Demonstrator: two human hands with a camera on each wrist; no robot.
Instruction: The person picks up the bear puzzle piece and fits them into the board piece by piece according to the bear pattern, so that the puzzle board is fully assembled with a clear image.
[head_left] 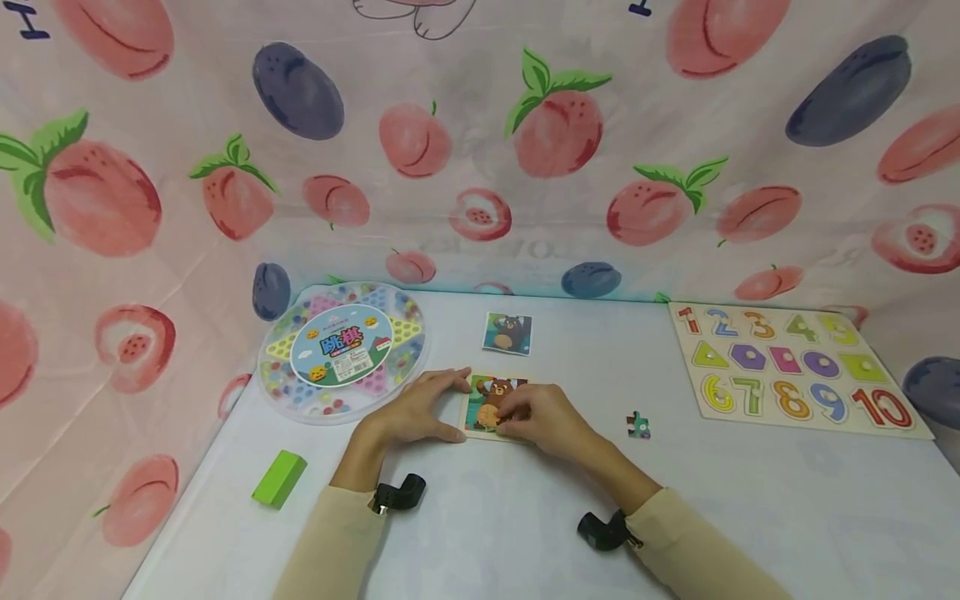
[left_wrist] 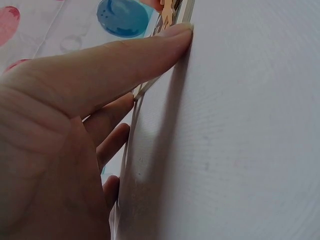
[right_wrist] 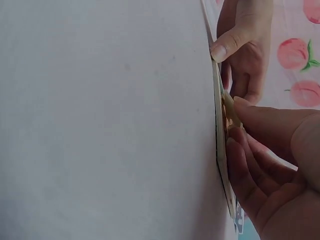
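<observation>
A small bear jigsaw puzzle (head_left: 480, 408) in a pale wooden tray lies flat on the white table. My left hand (head_left: 408, 412) steadies its left side, thumb and index finger spread and touching the edge near the corners. In the left wrist view the thumb (left_wrist: 125, 67) lies straight against the tray's rim. My right hand (head_left: 551, 421) pinches a puzzle piece (right_wrist: 230, 111) between thumb and fingertips, tilted at the picture's surface; its print is mostly hidden. Fingers cover the puzzle's right part. A loose teal-and-brown puzzle piece (head_left: 638, 425) lies to the right of the hand.
Behind the puzzle lies a bear picture card (head_left: 507, 333). A round Chinese checkers set (head_left: 341, 350) is at the back left, a green block (head_left: 279, 479) at the front left. A wooden number-and-shape board (head_left: 798, 371) lies at the right. A fruit-print curtain hangs behind.
</observation>
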